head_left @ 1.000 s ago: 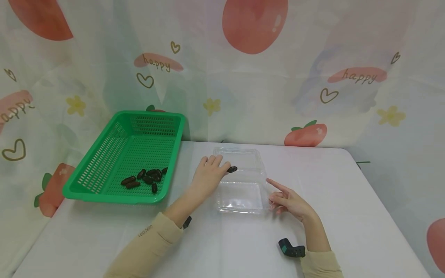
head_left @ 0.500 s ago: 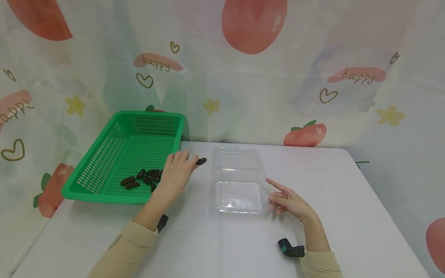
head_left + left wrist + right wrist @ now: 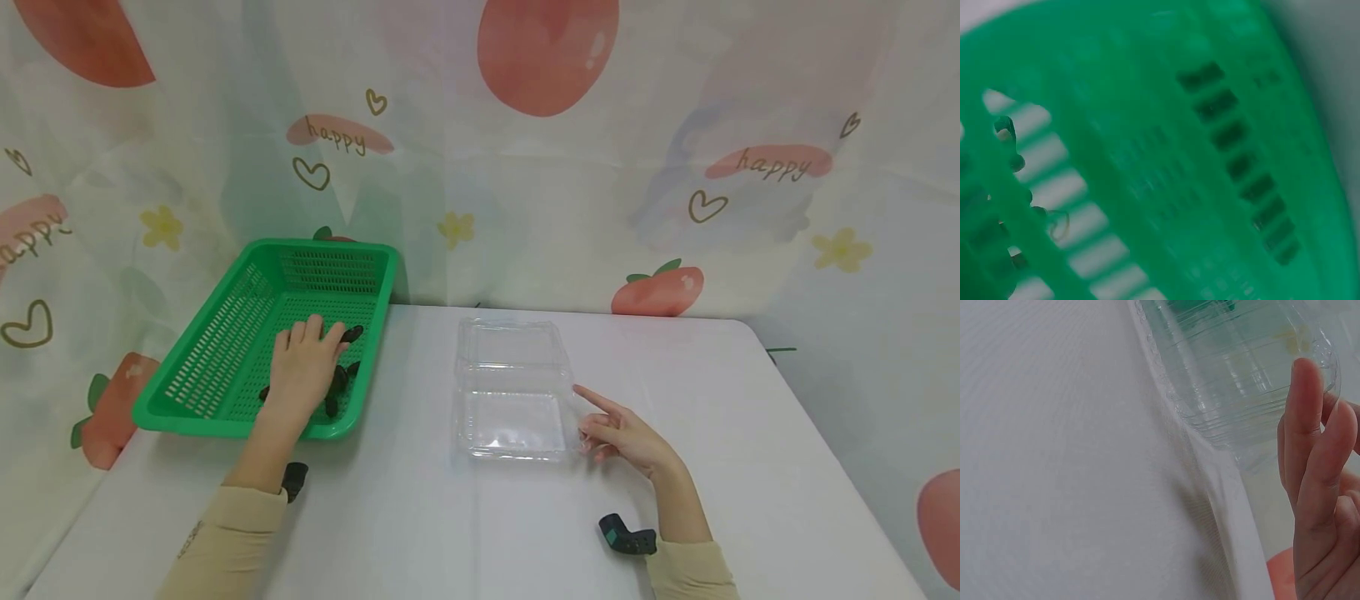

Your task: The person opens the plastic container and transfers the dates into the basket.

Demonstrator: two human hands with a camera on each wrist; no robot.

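My left hand (image 3: 300, 367) reaches down into a green plastic basket (image 3: 258, 423), palm down. Between its thumb and index finger it pinches a dark brown, glossy oval piece (image 3: 352, 333), date-like in size and shape. Several similar pieces (image 3: 339, 382) lie on the basket floor, partly hidden under the hand. In the left wrist view the slotted basket wall (image 3: 1147, 125) fills the picture and hides the hand. My right hand (image 3: 626, 433) rests beside a hinged clear plastic box (image 3: 517, 383), index finger stretched out against its edge. Close up, its fingers (image 3: 1305, 394) overlap the box's rim.
A white cloth covers the table (image 3: 480, 525). Behind it hangs a patterned curtain (image 3: 540, 208). The basket's raised right rim (image 3: 378, 333) stands between the left hand and the clear box. A black band (image 3: 628, 537) sits at the right wrist.
My left hand has moved left from above the clear box, over the rim and into the green basket, carrying the dark oval piece. The right hand stays at the box.
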